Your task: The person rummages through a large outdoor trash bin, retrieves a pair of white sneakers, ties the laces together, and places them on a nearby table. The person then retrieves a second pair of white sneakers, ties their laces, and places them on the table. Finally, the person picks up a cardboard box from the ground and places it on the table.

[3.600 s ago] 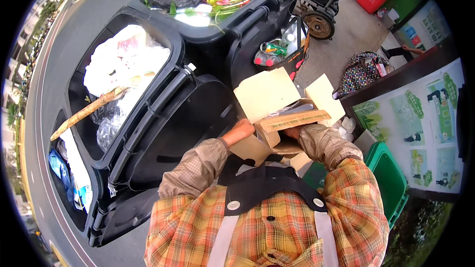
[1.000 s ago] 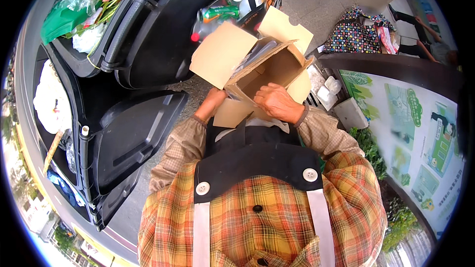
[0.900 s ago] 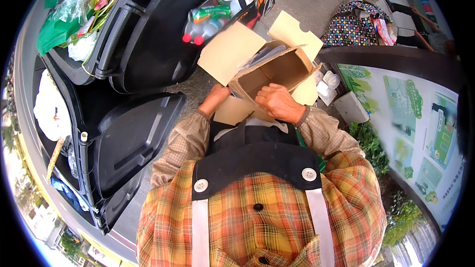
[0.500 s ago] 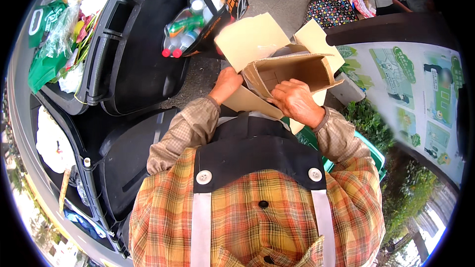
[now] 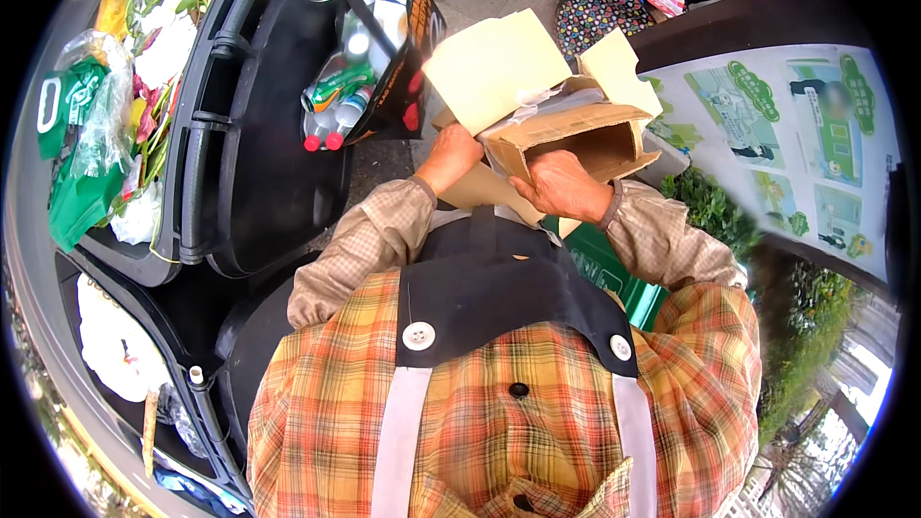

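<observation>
In front of my chest is a brown cardboard box (image 5: 576, 125) with its opening turned toward me. Its inside shows bare cardboard, partly covered by my hand. My right hand (image 5: 566, 187) is closed over the box's near rim, fingers curled into the opening. On the left, my left hand (image 5: 449, 159) grips the cardboard at the box's left edge; its fingertips are partly hidden. A wide pale flap (image 5: 497, 70) rises beyond that hand, and another flap (image 5: 622, 72) stands at the far right. Whitish clear plastic or tape (image 5: 533, 104) clings between the box and the flaps.
Black bins (image 5: 278, 105) line my left, one holding flowers and plastic bags (image 5: 96, 134). A black bag of plastic bottles (image 5: 408, 58) stands ahead. A green bin (image 5: 609, 273) sits below the box. At right are a printed board (image 5: 758, 134) and a patterned bag (image 5: 600, 5).
The box has tilted, so its opening looks lower and narrower. Both hands keep their hold on the cardboard. My view has shifted a little, moving the surroundings within the picture.
</observation>
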Tool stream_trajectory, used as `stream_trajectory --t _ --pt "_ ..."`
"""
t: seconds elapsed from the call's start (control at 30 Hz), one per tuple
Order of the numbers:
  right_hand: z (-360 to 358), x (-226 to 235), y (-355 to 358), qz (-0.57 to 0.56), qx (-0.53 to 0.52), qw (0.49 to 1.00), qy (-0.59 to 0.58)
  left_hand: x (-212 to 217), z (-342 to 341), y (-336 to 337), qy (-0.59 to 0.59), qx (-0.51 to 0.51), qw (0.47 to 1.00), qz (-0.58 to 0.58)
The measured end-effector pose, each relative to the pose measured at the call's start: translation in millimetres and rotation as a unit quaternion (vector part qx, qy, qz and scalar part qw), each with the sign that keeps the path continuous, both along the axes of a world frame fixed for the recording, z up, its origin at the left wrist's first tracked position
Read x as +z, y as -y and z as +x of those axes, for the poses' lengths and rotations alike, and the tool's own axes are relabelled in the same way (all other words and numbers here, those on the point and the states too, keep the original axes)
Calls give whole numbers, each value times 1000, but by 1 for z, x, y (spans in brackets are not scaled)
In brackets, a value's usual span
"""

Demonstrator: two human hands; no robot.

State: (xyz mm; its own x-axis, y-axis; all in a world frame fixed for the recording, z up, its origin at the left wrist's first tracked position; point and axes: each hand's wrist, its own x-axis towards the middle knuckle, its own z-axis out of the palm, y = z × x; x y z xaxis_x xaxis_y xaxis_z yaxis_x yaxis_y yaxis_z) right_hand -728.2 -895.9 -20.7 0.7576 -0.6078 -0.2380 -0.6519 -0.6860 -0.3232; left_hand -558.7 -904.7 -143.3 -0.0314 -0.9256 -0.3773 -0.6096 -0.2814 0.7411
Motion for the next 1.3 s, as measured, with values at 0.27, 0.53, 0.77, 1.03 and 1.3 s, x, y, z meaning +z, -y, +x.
stream_trajectory --t 0.27,0.53,0.77,1.03,1.3 --pt "-3 39 37 64 94 993 13 -75 3 32 -31 49 998 23" --pt "-49 75 113 8 90 995 48 -82 -43 149 -32 28 996 80" --pt "-62 141 172 138 16 985 101 -85 -78 222 -53 78 994 49" --pt "-113 56 291 7 -157 981 118 -112 -44 250 36 172 984 -10" --pt "-87 -22 391 506 -624 524 284 -114 -6 261 35 204 978 -17"
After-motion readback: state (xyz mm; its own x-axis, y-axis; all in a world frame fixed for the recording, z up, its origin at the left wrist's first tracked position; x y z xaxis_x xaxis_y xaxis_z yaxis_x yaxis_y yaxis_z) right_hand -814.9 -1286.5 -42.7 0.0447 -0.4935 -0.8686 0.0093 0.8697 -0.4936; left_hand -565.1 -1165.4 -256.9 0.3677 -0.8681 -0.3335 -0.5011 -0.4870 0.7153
